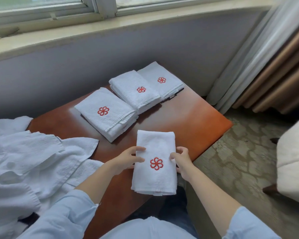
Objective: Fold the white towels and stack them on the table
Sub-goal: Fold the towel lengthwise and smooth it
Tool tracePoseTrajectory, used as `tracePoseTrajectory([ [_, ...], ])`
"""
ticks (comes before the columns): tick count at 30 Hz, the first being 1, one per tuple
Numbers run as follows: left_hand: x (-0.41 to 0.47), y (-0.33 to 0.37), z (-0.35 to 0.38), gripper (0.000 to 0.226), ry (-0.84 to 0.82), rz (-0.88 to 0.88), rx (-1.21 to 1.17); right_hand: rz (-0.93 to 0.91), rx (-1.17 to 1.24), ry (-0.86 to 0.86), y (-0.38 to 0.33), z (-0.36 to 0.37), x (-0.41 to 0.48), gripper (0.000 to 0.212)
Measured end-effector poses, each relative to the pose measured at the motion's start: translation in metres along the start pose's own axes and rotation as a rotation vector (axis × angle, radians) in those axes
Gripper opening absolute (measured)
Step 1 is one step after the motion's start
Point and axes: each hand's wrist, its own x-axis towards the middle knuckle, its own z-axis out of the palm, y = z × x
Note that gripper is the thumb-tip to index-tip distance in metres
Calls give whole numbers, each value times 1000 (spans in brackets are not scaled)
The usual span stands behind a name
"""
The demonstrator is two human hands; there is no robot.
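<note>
- While the folded towel [155, 176] is held by its long sides, the left hand [126, 159] pinches its left edge, fingertips curled onto the top face. The right hand [182, 161] pinches the opposite edge the same way, so neither hand is slack.
- The towel sits between the two sets of fingers, its red emblem [156, 163] facing up midway between the fingertips. Its far end reaches ahead of them over the table [188, 114], and its near end hangs back toward the wrists, past the table edge. Whether it rests on the wood I cannot tell.
- This looks like the placing step. Both pinches should stay even so the layers do not slide, and the loose hem nearest the wrists may fall open if one side drops.
- Ahead of the fingertips and slightly left lies the nearest folded towel [105, 112]. Beyond it a second folded towel [136, 90] overlaps a third folded towel [160, 80]. Setting this one down emblem up, edges squared, would match them.
- Left of the left fingers spreads the heap of unfolded towels [33, 161], which the sleeve should not drag.
</note>
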Motion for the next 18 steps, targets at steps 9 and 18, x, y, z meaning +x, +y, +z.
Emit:
tracePoseTrajectory([
  [9, 2, -3, 1, 59, -32, -4, 121, -188, -135, -243, 21, -26, -10, 92],
  [18, -8, -5, 10, 76, -44, 87, 252, -191, -248, -305, 15, -35, -11, 93],
])
